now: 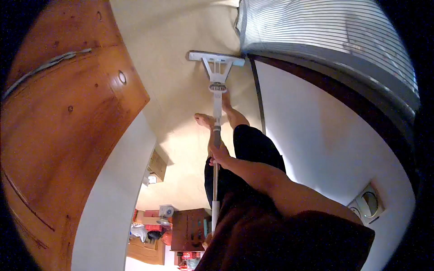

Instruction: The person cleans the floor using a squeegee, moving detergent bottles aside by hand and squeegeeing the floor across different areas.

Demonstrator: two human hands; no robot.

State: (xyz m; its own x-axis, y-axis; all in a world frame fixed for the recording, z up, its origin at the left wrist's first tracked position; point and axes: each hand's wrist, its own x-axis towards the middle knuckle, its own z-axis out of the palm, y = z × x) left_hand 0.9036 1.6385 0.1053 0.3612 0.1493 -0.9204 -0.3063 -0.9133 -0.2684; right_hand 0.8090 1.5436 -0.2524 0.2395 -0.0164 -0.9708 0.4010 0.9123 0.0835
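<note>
A sponge mop with a wide pale head (pixel 217 58) and a long grey-and-white handle (pixel 217 105) runs down the middle of the view. Its head is over the pale floor near the striped cloth; I cannot tell whether it presses on the floor. My right hand (pixel 220 155) is closed round the grey part of the handle, in front of my legs. Lower down, by the handle's white end, a small part of my left hand (pixel 207 241) shows, wrapped round it and mostly hidden by my dark red sleeve and clothing.
My bare foot (pixel 205 120) stands beside the handle. An orange-brown wooden door (pixel 68 113) is on the left. A striped cloth (pixel 325 27) hangs at upper right above a white panel (pixel 325 117). A wall switch (pixel 368 203), a dark brown box (pixel 187 228) and assorted items are lower down.
</note>
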